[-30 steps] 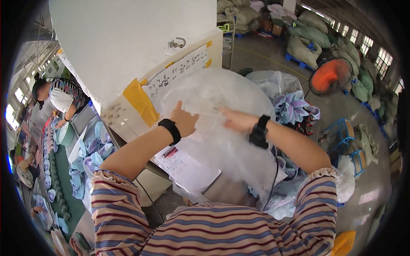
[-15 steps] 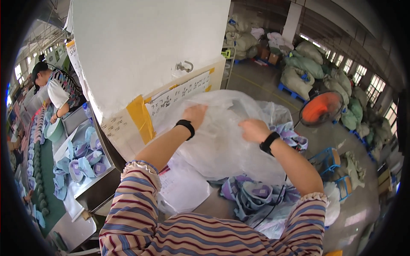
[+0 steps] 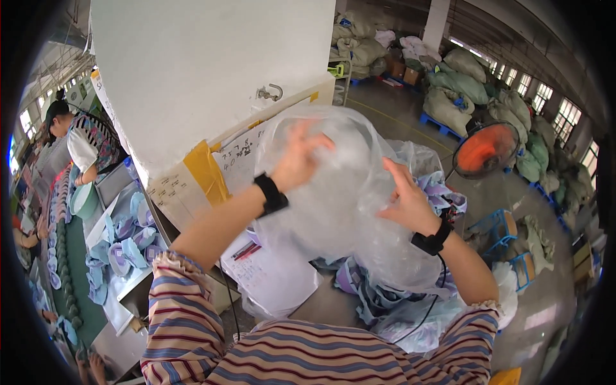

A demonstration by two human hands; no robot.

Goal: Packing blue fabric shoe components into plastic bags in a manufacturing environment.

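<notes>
A large clear plastic bag [image 3: 327,221] billows in front of me, its round upper part bulging between my hands. My left hand [image 3: 300,156] is at the bag's left side, slightly blurred, with its fingers bent and apart. At the right side, my right hand [image 3: 410,200] has thumb and fingers spread against the film. Whether either hand is inside the bag or in front of it is hard to tell. Below and to the right, light-blue and purple cup-shaped fabric pieces [image 3: 350,276] lie partly under the plastic. Papers [image 3: 269,276] with a red pen rest below the bag.
A white pillar [image 3: 212,70] with a metal hook stands ahead. An orange fan [image 3: 486,149] is at the right, near blue-framed stools [image 3: 497,232] and piled sacks [image 3: 459,96]. On the left, a tray of fabric pieces [image 3: 122,256] sits beside a green conveyor; a co-worker [image 3: 80,141] bends there.
My closed fingers have spread apart. The plastic bag has risen and its upper part has rounded out. My right hand has moved right and slightly down; more of the papers shows.
</notes>
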